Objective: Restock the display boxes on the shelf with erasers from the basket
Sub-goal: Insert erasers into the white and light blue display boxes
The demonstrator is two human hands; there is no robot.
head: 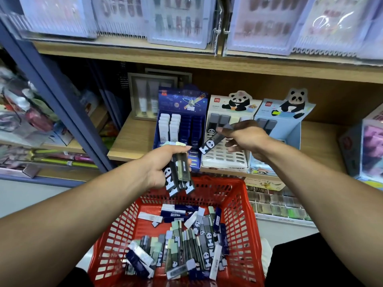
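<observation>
A: Left hand?
B: Fingers clenched around a bundle of panda erasers, held upright-ish above the far rim of the red basket.

A: Right hand?
B: Fingers were grasping a single grey panda eraser, tilted, its panda end pointing down-left. It hovered over the white panda display box, not yet in a slot.

A: Where were the boxes?
B: On the wooden shelf, three side by side: dark blue space-print box on the left, partly filled with white and blue erasers; the white panda one in the middle, a few grey erasers at its back row, most slots showing; a light blue panda box on the right, partly hidden by the right hand.

A: Basket contents?
B: Loose pile of erasers on the bottom, mixed panda, green, navy and white sleeves, lying every which way. Basket sat below the shelf, between the forearms.
</observation>
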